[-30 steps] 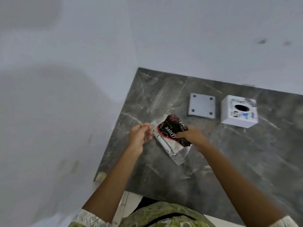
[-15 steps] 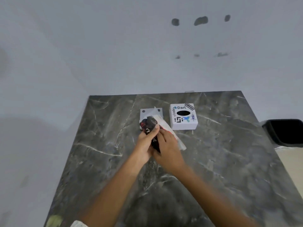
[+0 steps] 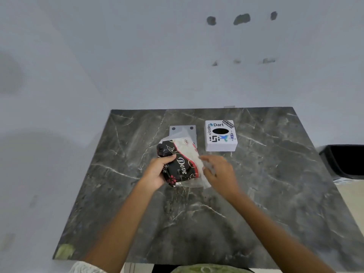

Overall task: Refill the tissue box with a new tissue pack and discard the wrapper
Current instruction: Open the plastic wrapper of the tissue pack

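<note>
Holding the tissue pack point(image 3: 180, 164) at frame centre, we clamp its wrapper in the left hand point(image 3: 157, 171); the right hand point(image 3: 219, 173) rests half-open on the exposed tissues. The tissue box point(image 3: 220, 135) sits upper right, apparently unfilled, base plate point(image 3: 182, 131) off. Insertion and wrapper disposal in the bin point(image 3: 344, 160) remain.

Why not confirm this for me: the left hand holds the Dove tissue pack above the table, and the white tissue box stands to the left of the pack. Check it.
Not quite. The head view shows the white tissue box standing to the right of the Dove tissue pack, not the left. The rest holds: the left hand holds the pack above the table.
</note>
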